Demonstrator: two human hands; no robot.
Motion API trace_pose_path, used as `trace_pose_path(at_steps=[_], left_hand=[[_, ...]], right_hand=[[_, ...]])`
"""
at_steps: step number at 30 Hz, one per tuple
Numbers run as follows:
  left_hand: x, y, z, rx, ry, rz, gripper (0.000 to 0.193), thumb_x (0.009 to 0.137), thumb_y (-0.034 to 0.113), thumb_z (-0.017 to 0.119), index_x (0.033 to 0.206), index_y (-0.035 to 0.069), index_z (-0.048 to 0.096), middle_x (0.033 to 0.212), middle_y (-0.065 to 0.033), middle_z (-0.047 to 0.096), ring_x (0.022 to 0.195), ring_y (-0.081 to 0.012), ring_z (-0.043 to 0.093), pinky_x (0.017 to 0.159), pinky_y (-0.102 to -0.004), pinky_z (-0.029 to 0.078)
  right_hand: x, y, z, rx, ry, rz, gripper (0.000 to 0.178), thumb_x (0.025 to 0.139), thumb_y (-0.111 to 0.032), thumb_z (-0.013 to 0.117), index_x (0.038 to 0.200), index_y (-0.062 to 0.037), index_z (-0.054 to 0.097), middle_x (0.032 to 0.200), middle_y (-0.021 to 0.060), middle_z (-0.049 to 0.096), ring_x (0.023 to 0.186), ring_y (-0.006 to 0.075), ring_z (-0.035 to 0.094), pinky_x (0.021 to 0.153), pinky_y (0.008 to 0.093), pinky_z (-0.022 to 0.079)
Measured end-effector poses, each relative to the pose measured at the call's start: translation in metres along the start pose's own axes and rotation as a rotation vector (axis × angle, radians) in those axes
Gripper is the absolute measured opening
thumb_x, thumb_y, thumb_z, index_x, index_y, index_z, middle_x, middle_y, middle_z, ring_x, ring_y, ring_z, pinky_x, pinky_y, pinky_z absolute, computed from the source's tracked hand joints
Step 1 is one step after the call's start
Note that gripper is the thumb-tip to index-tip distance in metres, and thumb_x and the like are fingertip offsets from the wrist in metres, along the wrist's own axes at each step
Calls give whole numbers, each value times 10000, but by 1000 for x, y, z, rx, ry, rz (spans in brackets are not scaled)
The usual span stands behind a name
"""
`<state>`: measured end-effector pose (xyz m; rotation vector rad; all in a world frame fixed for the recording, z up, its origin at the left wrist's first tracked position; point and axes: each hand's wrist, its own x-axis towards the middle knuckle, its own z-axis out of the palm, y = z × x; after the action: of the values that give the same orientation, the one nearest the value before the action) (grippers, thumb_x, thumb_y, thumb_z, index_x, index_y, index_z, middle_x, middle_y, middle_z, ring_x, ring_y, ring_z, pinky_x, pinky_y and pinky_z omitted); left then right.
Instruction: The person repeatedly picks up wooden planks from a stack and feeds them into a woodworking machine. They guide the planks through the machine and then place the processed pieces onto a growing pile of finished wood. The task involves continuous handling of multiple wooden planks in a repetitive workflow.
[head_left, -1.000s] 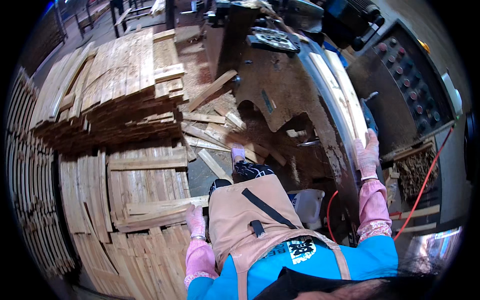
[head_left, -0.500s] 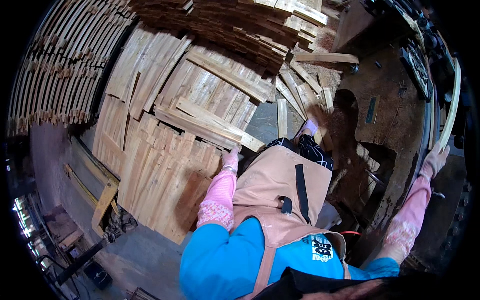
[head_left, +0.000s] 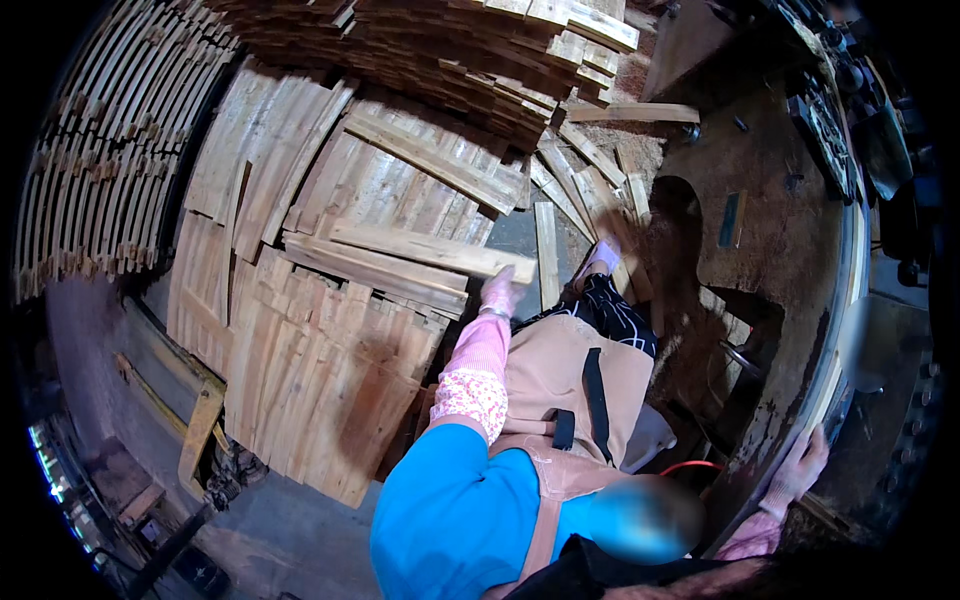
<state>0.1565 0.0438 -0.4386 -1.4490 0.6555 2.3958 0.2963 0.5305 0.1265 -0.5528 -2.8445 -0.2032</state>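
My left hand [head_left: 502,292], in a pale glove with a pink sleeve, is closed on the near end of a wooden board [head_left: 425,249]. That board lies slanting over a stack of planks [head_left: 390,275]. Far to the right, my right hand [head_left: 798,466] is bent round the near end of a pale wooden strip [head_left: 836,375]. The strip lies along the edge of a brown metal machine table [head_left: 775,255]. Part of the right fingers' grip is hidden by the hand itself.
Piled planks [head_left: 300,370] stand at my left, and a taller stack [head_left: 430,50] is beyond them. Curved slats [head_left: 110,170] are racked at far left. Loose offcuts [head_left: 590,185] lie on the floor by my foot. A yellow metal frame [head_left: 203,425] stands at lower left.
My left hand has moved right and taken the board's end. My right hand has come back nearer to me, and the strip has gone from slanting outward to lying along the machine's edge.
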Motion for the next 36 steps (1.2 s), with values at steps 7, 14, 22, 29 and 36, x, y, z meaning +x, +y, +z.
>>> trace_pose_path(at_steps=[7, 14, 22, 29, 36], left_hand=[[-160, 13, 149, -5, -514, 80, 299, 1013, 169, 630, 1272, 21, 614, 1181, -104, 689, 1088, -243, 679, 960, -419, 574], [-304, 31, 216, 622, -929, 545, 464, 909, 291, 730, 1285, 29, 652, 1195, -129, 725, 1108, -225, 669, 1016, -357, 487], [-297, 92, 225, 1234, -522, 851, 764, 868, 502, 713, 1418, 6, 526, 1377, -239, 598, 1271, -331, 591, 1082, -375, 452], [-107, 188, 7, 1039, 1330, 198, 1272, 709, 654, 815, 1631, 109, 127, 1645, -202, 235, 1497, -391, 279, 1195, -539, 312], [-40, 185, -47, 788, 1385, 25, 1184, 723, 469, 854, 1598, 112, 140, 1616, -201, 280, 1369, -387, 465, 1049, -462, 499]], right_hand=[[198, -49, 50, -210, -30, -55, 430, 1048, -354, 534, 1346, -62, 638, 1340, 178, 635, 1215, 346, 595, 1051, 451, 456], [184, -194, 52, 632, -199, -405, 502, 1016, -228, 624, 1489, -89, 529, 1372, 97, 617, 1235, 228, 584, 1082, 357, 445], [124, -213, -9, 1061, -485, 99, 334, 973, -217, 665, 1252, -38, 625, 1007, 10, 649, 849, 109, 598, 731, 254, 494], [53, -13, -30, 417, -213, 166, 508, 1043, -152, 555, 1520, -9, 452, 1451, 132, 552, 1308, 214, 532, 1122, 317, 393], [123, 5, 34, 146, -91, -46, 466, 1078, -278, 522, 1438, 16, 548, 1402, 203, 572, 1296, 312, 531, 1136, 379, 362]])
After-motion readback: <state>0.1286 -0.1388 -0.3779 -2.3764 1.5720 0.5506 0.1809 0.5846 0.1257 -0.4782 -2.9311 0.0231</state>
